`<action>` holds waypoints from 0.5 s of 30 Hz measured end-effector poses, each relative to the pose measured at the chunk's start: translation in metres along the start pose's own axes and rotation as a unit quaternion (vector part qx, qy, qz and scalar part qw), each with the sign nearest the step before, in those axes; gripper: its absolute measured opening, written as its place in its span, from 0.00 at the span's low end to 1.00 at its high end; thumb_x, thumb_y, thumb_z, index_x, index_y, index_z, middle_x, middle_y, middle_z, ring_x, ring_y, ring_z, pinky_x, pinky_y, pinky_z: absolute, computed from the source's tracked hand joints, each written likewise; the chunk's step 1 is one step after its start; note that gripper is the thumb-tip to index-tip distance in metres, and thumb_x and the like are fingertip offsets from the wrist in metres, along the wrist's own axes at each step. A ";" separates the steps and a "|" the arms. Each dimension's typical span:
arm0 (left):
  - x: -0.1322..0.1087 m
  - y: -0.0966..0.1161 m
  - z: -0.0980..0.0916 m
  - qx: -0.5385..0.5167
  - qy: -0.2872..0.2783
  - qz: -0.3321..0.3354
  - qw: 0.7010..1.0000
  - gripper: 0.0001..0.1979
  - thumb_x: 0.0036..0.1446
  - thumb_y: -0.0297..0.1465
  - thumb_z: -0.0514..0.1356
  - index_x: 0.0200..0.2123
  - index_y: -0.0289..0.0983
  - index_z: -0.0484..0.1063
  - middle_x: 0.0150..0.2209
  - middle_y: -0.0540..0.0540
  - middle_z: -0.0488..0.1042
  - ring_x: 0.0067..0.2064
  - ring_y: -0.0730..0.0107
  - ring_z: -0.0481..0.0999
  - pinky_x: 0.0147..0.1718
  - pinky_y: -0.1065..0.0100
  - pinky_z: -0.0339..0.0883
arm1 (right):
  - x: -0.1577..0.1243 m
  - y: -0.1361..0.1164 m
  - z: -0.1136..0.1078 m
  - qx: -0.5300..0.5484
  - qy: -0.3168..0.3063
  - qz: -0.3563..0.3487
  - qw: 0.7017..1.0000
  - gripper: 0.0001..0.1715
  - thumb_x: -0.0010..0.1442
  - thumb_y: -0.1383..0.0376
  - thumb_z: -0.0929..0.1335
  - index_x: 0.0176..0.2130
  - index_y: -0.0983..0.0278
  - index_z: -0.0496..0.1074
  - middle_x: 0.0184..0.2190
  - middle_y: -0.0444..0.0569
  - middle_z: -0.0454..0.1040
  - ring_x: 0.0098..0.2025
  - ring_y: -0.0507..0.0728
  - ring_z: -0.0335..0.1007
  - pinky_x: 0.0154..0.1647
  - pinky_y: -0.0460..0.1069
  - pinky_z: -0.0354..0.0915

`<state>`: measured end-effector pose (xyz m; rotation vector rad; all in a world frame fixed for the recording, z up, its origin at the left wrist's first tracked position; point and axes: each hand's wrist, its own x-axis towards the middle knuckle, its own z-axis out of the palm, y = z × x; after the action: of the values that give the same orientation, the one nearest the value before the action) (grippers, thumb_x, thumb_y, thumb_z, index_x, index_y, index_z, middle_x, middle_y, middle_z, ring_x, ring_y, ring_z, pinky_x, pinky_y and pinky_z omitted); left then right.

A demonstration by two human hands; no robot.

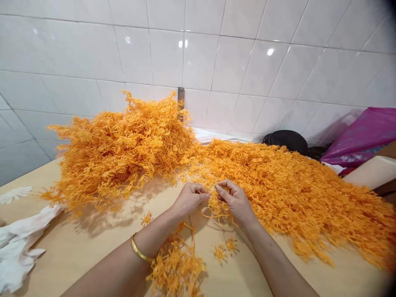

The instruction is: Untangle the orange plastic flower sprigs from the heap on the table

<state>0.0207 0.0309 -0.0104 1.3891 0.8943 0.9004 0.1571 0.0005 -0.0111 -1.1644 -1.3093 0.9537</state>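
Note:
Both of my hands meet over the table (102,264) at the middle of the head view. My left hand (191,199), below a gold bangle (140,248), pinches with thumb and forefinger at the edge of a small orange plastic flower sprig (215,203). Across from it, my right hand (237,203) is closed with the fingertips on the same sprig, whose thin stems hang under the palm. The exact part between the fingertips is too small to make out. Beneath my left forearm lies a bunched orange sprig (177,264). Two loose flower heads (225,249) rest between my arms.
A tall heap of orange sprigs (123,148) stands at the left, and a wider pile (303,189) spreads over the right. White crumpled cloth (24,239) lies at the left edge. Behind are a black case (286,140), a purple bag (361,134) and a tiled wall (198,53).

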 end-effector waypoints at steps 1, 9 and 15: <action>0.000 0.001 0.000 0.007 -0.002 0.005 1.000 0.05 0.38 0.26 0.58 0.15 0.33 0.66 0.13 0.52 0.63 0.17 0.80 0.60 0.19 0.74 0.53 | 0.000 0.001 -0.001 0.001 -0.003 0.002 1.000 0.11 0.50 0.57 0.65 0.27 0.64 0.65 0.22 0.40 0.61 0.23 0.48 0.56 0.25 0.45 0.56; -0.011 0.001 0.006 -0.163 0.013 -0.114 0.980 0.07 0.35 0.26 0.63 0.17 0.33 0.65 0.11 0.55 0.59 0.12 0.87 0.49 0.12 0.77 0.39 | 0.002 0.006 -0.002 -0.069 0.013 -0.055 0.996 0.13 0.51 0.57 0.64 0.23 0.63 0.62 0.19 0.39 0.58 0.21 0.48 0.52 0.23 0.44 0.52; -0.026 0.006 0.002 -0.173 -0.004 -0.175 0.969 0.11 0.35 0.28 0.65 0.26 0.32 0.72 0.16 0.50 0.68 0.16 0.77 0.64 0.16 0.74 0.53 | 0.001 0.010 0.004 -0.068 -0.014 -0.071 0.995 0.11 0.53 0.59 0.63 0.24 0.64 0.62 0.21 0.40 0.59 0.24 0.49 0.53 0.24 0.44 0.52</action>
<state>0.0114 0.0062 -0.0045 0.8999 0.8928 0.7341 0.1540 0.0043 -0.0210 -1.1466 -1.4787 0.7904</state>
